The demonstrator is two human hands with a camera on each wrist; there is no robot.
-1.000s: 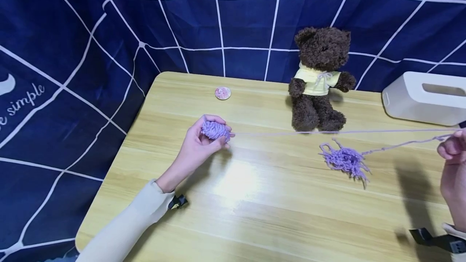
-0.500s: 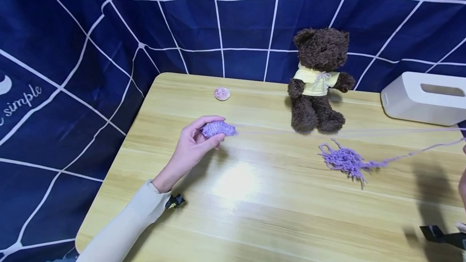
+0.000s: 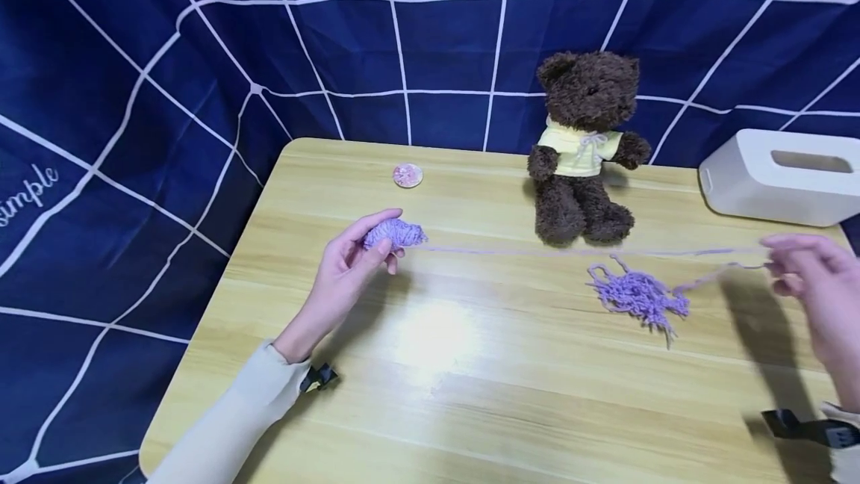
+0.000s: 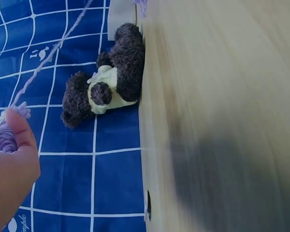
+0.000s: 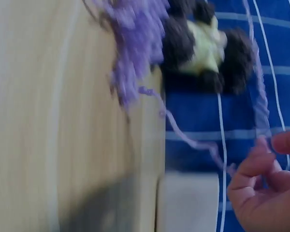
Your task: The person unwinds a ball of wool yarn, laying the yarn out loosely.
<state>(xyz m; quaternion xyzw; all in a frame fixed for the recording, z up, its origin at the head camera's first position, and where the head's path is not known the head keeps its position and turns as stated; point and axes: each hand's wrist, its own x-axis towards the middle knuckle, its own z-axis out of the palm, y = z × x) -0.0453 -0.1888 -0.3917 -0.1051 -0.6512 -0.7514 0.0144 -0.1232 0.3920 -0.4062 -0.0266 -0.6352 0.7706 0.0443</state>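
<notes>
A small wound bundle of purple yarn (image 3: 395, 234) is gripped between the thumb and fingers of my left hand (image 3: 344, 267). From its end a yarn strand (image 3: 510, 251) runs rightward above the table to my right hand (image 3: 816, 275). The right hand pinches the strand with curled fingers, as the right wrist view (image 5: 266, 183) also has it. A second length of yarn goes from that hand down to a loose tangled heap of purple yarn (image 3: 638, 296) on the table. In the left wrist view the thumb (image 4: 20, 128) presses on the bundle.
A brown teddy bear (image 3: 584, 148) in a yellow top sits at the back of the wooden table (image 3: 537, 409). To its right stands a white tissue box (image 3: 782, 178). A round pink-patterned disc (image 3: 407, 175) lies behind the left hand. Blue gridded cloth (image 3: 450, 43) hangs behind.
My right hand went out toward the right edge, then came back left into view with the yarn. The left hand turned the bundle slightly and shifted a little left.
</notes>
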